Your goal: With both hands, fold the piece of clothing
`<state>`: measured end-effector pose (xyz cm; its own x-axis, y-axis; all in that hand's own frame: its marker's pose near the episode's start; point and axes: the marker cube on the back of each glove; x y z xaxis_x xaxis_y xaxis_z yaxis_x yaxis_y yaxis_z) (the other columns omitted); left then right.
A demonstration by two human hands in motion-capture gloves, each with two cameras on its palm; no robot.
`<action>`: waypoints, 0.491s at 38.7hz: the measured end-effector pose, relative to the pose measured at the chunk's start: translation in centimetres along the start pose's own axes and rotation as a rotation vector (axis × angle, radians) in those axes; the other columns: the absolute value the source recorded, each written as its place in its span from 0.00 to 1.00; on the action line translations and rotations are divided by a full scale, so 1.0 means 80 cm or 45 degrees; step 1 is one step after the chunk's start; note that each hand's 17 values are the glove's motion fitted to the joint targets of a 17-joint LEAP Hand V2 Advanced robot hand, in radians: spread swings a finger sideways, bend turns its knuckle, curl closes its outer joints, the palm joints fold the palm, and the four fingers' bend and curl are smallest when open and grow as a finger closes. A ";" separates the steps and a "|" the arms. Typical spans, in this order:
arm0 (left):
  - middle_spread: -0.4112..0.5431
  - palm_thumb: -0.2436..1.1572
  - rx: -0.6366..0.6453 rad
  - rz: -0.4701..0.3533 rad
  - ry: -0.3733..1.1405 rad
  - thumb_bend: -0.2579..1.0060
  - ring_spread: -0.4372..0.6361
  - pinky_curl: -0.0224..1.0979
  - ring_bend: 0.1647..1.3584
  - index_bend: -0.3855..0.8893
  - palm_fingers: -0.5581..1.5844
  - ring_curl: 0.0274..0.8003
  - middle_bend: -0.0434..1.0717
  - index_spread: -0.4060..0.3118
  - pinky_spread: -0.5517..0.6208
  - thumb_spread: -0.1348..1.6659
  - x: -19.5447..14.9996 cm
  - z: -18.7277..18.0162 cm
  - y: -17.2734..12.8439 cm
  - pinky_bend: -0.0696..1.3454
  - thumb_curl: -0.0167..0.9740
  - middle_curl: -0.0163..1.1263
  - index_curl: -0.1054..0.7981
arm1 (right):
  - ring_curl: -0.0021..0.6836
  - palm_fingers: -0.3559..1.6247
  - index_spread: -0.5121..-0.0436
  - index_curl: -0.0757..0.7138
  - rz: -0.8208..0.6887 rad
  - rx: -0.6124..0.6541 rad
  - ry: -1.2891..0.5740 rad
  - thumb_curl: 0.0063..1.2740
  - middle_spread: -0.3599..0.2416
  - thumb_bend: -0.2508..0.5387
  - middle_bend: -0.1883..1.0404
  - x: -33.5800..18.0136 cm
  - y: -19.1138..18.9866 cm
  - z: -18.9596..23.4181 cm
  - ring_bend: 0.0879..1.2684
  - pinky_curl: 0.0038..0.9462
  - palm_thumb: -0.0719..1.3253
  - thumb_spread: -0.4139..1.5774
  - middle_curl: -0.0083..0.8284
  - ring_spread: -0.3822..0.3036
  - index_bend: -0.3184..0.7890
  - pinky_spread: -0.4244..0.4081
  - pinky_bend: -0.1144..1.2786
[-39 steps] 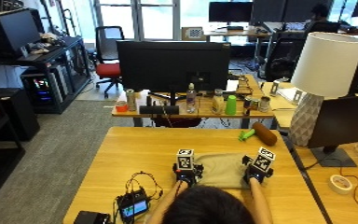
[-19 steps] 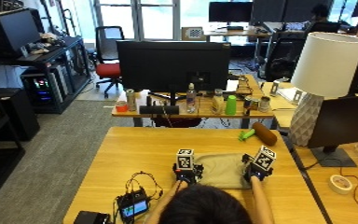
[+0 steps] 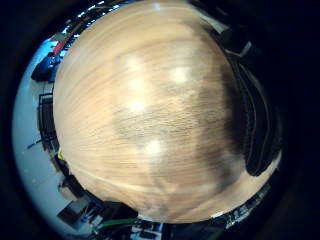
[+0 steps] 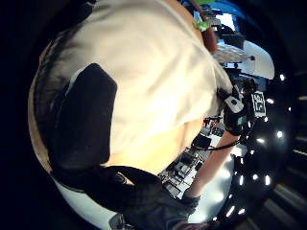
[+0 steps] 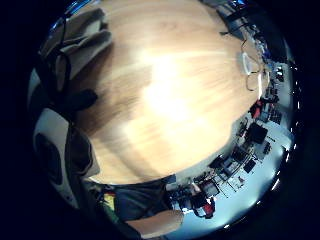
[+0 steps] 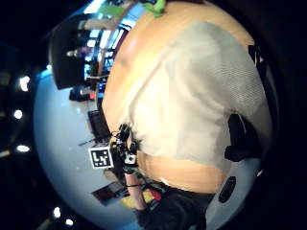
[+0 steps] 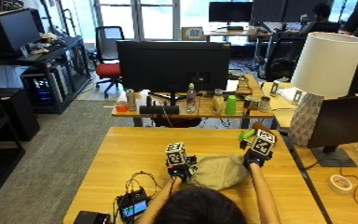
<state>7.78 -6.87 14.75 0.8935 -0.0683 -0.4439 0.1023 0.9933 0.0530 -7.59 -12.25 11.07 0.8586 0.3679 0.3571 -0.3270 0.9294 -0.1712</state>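
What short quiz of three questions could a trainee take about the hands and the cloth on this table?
1. True or false: both hands (left hand, right hand) are at the cloth.
2. What does the cloth lie on? A) the table B) a chair C) the floor
3. Fill in: the small green thing lies beyond the ____ hand.

Key
1. True: one hand is at each side edge of the cloth.
2. A
3. right
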 end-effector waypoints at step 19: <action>0.55 0.36 0.467 0.077 0.377 0.24 0.54 0.33 0.33 0.52 0.45 0.37 0.18 0.47 0.59 0.88 -0.047 -0.113 -0.004 0.33 0.22 0.19 0.59 | 0.71 0.82 0.62 0.61 -0.307 0.502 0.473 0.38 0.38 0.25 0.49 -0.232 0.064 -0.010 0.51 0.43 0.84 0.56 0.68 0.20 0.41 0.07 0.55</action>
<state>0.42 -6.10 8.28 0.7449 0.0709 -0.6634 0.2493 0.8927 0.3754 -24.92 -14.37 2.86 0.9844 0.1756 -0.0137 -0.1664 0.9527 0.2544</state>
